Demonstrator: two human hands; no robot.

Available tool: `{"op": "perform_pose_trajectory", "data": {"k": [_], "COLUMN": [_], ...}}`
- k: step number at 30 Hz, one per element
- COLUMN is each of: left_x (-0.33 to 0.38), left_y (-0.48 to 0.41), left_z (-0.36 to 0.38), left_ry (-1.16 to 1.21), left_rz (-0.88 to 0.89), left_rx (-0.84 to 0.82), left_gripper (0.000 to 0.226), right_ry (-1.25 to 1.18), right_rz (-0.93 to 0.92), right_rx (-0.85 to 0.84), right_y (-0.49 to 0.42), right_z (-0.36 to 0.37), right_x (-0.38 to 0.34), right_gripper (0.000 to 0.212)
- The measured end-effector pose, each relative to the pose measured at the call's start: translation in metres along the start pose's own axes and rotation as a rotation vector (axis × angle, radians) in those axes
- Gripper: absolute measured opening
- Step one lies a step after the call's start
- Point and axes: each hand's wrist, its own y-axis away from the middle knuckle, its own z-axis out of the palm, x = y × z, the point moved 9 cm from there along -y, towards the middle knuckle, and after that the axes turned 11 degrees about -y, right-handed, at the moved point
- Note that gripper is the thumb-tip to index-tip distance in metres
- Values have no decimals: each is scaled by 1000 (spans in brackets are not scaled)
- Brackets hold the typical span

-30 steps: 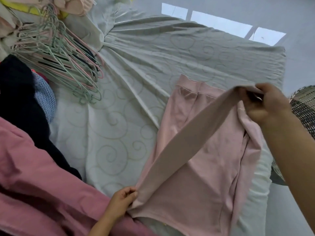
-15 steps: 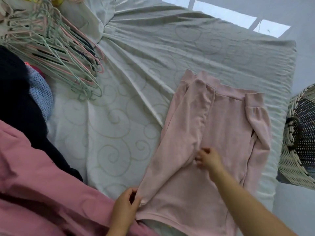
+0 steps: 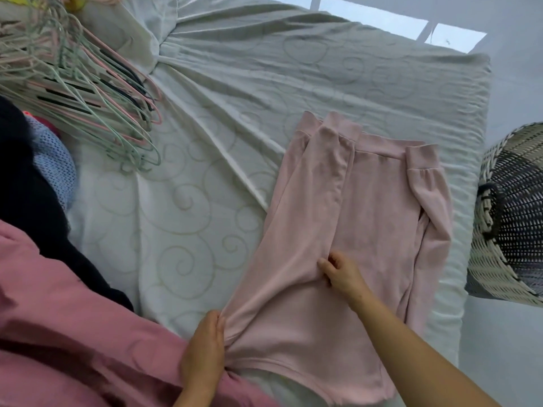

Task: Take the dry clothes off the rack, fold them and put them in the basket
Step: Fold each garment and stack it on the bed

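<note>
A pale pink long-sleeved top (image 3: 379,218) lies on the bed, both sleeves folded in over its body. My left hand (image 3: 204,358) grips the garment's near left edge, where the left sleeve bends. My right hand (image 3: 342,273) rests on the middle of the top and pinches the inner edge of the folded left sleeve. A woven basket (image 3: 511,218) stands off the bed's right side, its inside dark and partly cut off by the frame edge.
The bed carries a grey-white sheet (image 3: 264,92) with swirl stitching. A heap of mint and pink hangers (image 3: 79,83) lies at the top left. A dark garment (image 3: 32,201), a blue mesh piece (image 3: 55,168) and a rose-pink garment (image 3: 73,333) pile up at the left.
The left sleeve, held stretched in the air a second ago, now lies folded over the top. My right hand came down from the cuff to the garment's middle.
</note>
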Motion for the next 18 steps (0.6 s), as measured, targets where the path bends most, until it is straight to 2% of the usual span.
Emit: {"op": "perform_pose_trajectory", "data": {"k": [5, 7, 10, 12, 13, 14, 16, 18], "left_x": [3, 4, 13, 42, 58, 74, 107, 146], "left_y": [-4, -3, -1, 5, 10, 14, 28, 51], "left_z": [6, 4, -1, -3, 1, 8, 32, 60], "left_ry": [-120, -131, -221, -262, -234, -167, -70, -111], "left_rz": [-5, -33, 58, 250, 328, 380, 430, 584], "left_rx": [-35, -41, 88, 164, 163, 118, -115, -277], "left_gripper": [7, 5, 32, 40, 37, 34, 37, 40], "right_ry": [-194, -122, 149, 279, 250, 166, -107, -329], "right_rz": [84, 65, -53, -45, 19, 114, 262, 262], "right_rx": [113, 185, 510, 762, 824, 830, 760, 671], "right_y": [-4, 1, 30, 60, 68, 72, 70, 66], "right_z": [-14, -35, -101, -145, -160, -170, -176, -173], "right_x": [23, 29, 30, 34, 45, 61, 93, 102], "right_gripper": [3, 16, 37, 50, 56, 61, 58, 32]}}
